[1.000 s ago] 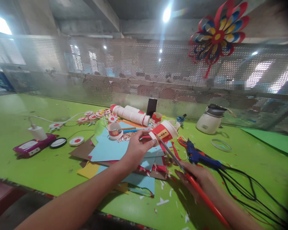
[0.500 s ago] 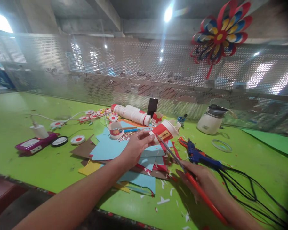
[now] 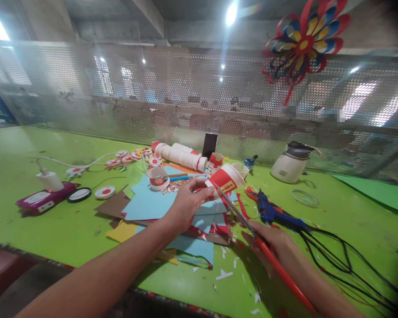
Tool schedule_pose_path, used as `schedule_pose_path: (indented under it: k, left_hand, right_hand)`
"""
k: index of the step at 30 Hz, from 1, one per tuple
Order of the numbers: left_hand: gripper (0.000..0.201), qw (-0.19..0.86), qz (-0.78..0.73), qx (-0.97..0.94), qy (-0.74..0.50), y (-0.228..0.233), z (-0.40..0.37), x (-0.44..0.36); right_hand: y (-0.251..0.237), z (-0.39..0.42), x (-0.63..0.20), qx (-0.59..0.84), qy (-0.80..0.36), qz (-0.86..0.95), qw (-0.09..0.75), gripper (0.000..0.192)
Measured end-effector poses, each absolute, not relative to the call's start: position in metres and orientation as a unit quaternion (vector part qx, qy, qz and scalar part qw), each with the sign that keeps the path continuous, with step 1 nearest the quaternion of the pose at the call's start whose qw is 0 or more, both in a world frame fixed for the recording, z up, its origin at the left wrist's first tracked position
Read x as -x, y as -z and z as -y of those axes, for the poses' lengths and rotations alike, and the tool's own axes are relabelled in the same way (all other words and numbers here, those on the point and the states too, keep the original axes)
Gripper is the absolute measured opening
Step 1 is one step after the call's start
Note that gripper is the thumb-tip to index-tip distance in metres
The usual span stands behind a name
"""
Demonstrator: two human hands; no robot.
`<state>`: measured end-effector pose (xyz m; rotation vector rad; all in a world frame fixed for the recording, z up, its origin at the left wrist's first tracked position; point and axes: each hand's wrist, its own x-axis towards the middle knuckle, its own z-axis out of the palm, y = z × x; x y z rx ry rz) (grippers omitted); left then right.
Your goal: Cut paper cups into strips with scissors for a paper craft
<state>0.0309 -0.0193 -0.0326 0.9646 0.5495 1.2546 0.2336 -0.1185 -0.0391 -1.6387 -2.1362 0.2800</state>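
Observation:
My left hand (image 3: 189,201) grips a red and white paper cup (image 3: 227,179) by its base end, tilted on its side with the mouth toward the right. In my right hand (image 3: 273,243) is a pair of scissors (image 3: 268,251) with red handles. Its blades point up and left, and their tips meet the cup's wall near my left fingers. Below the cup lie sheets of light blue paper (image 3: 149,203), over brown and yellow ones. White and red paper scraps (image 3: 223,274) are scattered on the green table (image 3: 86,238) beneath the scissors.
A blue hot glue gun (image 3: 272,212) with black cables lies on the right, near a tape ring (image 3: 305,198) and a white kettle (image 3: 290,163). Stacked paper cups (image 3: 182,157) and a phone (image 3: 210,145) stand behind. A purple power strip (image 3: 46,198) sits left.
The view has shifted slightly. Both hands keep their hold on the cup and scissors, with the blade tips still at the cup's wall.

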Motion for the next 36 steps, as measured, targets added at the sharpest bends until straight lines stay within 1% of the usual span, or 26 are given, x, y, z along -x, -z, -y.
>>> schedule_pose_path:
  k: [6, 11, 16, 19, 22, 25, 29, 36]
  left_hand:
    - [0.035, 0.582, -0.287, -0.497, -0.577, 0.032, 0.02, -0.03]
    - [0.037, 0.569, -0.299, -0.505, -0.576, 0.037, 0.021, -0.031]
    - [0.037, 0.556, -0.312, -0.514, -0.574, 0.036, 0.021, -0.032]
    - [0.035, 0.582, -0.298, -0.498, -0.57, 0.033, 0.021, -0.031]
    - [0.029, 0.659, -0.237, -0.457, -0.548, 0.03, 0.018, -0.028]
    - [0.023, 0.716, -0.231, -0.418, -0.509, 0.03, 0.014, -0.023]
    - [0.024, 0.733, -0.244, -0.402, -0.492, 0.031, 0.011, -0.02]
    - [0.027, 0.728, -0.229, -0.389, -0.516, 0.027, 0.017, -0.026]
  right_hand:
    - [0.035, 0.115, -0.231, 0.574, -0.128, 0.774, 0.236, 0.04]
    - [0.029, 0.12, -0.225, 0.587, -0.127, 0.765, 0.233, 0.038]
    - [0.034, 0.122, -0.227, 0.598, -0.103, 0.763, 0.223, 0.039]
    - [0.038, 0.121, -0.23, 0.594, -0.098, 0.767, 0.221, 0.038]
    - [0.039, 0.118, -0.232, 0.591, -0.093, 0.771, 0.221, 0.039]
    - [0.039, 0.117, -0.234, 0.581, -0.115, 0.778, 0.21, 0.041]
    - [0.039, 0.116, -0.234, 0.582, -0.138, 0.773, 0.212, 0.042]
    - [0.038, 0.115, -0.233, 0.57, -0.147, 0.773, 0.238, 0.035]
